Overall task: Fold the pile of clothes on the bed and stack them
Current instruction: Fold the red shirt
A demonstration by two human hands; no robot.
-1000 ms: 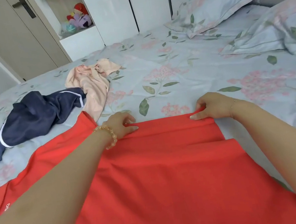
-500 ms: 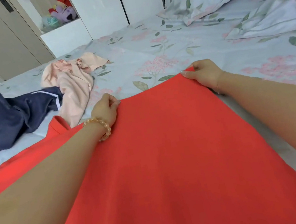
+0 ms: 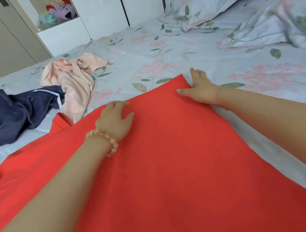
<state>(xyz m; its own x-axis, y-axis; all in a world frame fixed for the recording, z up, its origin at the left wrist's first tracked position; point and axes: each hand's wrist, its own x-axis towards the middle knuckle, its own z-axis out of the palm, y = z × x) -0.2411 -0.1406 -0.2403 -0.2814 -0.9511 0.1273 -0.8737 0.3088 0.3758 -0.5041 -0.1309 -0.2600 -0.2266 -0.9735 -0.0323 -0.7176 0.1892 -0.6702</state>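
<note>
Two hands lie flat on the red garment (image 3: 166, 169), which is spread across the near part of the bed (image 3: 187, 50) and fills most of the lower view. The left hand (image 3: 115, 119), with a beaded bracelet (image 3: 103, 141) at the wrist, rests palm-down near the middle of the far edge, fingers relaxed and spread, gripping nothing. The right hand (image 3: 199, 88) lies at the far right corner, fingers extended along the cloth edge and partly onto the floral sheet; it looks to be pressing rather than pinching.

By my reading the garment is being smoothed after a fold, with more folds to come. A red flap (image 3: 61, 121) sticks out at the left beyond the smoothed panel, so the layers may not be aligned; pressing now could set a crooked crease. With only open palms on a smooth fabric, sliding the hands outward could drag the top layer and undo the fold.

A peach garment (image 3: 74, 82) and a navy garment (image 3: 7, 114) lie crumpled to the far left, touching each other and not yet folded. The peach one lies just beside the red flap, so a wide sweep could catch it. No finished stack is in view.
</note>
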